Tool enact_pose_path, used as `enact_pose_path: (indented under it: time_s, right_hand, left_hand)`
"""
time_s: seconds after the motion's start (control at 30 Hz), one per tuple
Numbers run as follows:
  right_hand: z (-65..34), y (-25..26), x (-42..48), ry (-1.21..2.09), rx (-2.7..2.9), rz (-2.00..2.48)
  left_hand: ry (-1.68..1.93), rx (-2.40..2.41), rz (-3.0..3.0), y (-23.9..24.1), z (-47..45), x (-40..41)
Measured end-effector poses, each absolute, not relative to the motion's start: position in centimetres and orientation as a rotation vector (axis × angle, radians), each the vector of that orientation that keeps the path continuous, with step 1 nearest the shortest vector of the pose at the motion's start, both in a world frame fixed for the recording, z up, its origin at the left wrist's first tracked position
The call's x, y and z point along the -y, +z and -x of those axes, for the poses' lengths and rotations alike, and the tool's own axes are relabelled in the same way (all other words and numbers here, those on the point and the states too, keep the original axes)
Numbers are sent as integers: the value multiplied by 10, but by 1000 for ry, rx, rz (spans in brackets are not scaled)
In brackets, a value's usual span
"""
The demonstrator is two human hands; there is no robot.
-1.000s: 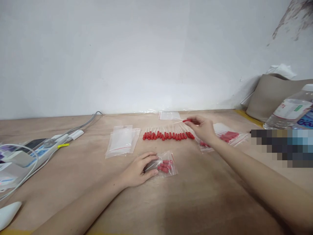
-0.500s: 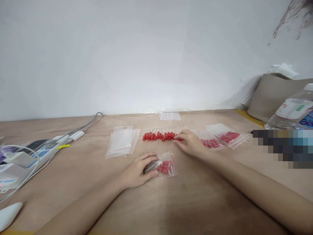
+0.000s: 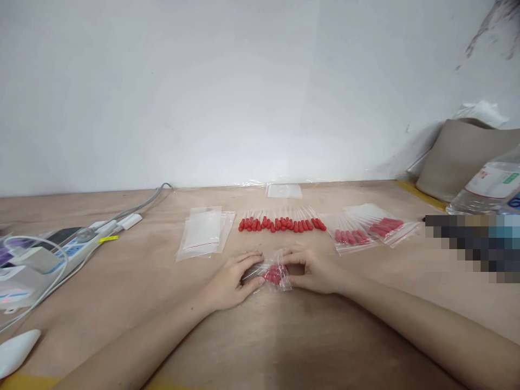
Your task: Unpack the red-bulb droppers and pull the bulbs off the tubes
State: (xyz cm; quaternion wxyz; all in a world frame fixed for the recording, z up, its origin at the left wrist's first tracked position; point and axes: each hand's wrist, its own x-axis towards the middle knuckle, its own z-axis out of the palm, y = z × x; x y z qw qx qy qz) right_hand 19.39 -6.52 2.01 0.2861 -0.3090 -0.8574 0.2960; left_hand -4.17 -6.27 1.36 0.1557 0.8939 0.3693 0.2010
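Reference position: the row of red-tipped sticks on the tabletop. The resealable bag lies on the near side of the row, with enclosed sticks, red ends to the right, visible through its film. The left hand holds the bag's left part between separated thumb and fingers. The right hand is at the bag's right end, thumb and fingers parted and touching the film; whether they pinch it cannot be determined. Flat bags lie left of the row; two filled bags lie to its right.

Caution: the film is creased between the hands. Uneven pull could skew the bag's edge or tear the film. Thin stick ends could puncture the film if pushed leftward. Loosening the left grip could let the bag slide and the contents shift.
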Motion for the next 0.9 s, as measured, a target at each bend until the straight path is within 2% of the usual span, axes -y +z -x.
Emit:
enact_pose_path:
  time_s: [0.47,0.63,0.9]
  right_hand:
    - [-187,21,64,730,2323,1107]
    - [-186,23,70,620,2341,1092]
    - [-191,27,68,707,2279,1063]
  left_hand:
    - [600,-1064,-2551,10,41,61]
    - [581,-1060,-2555,10,41,62]
    - [566,-1040,-2569,13,42,61]
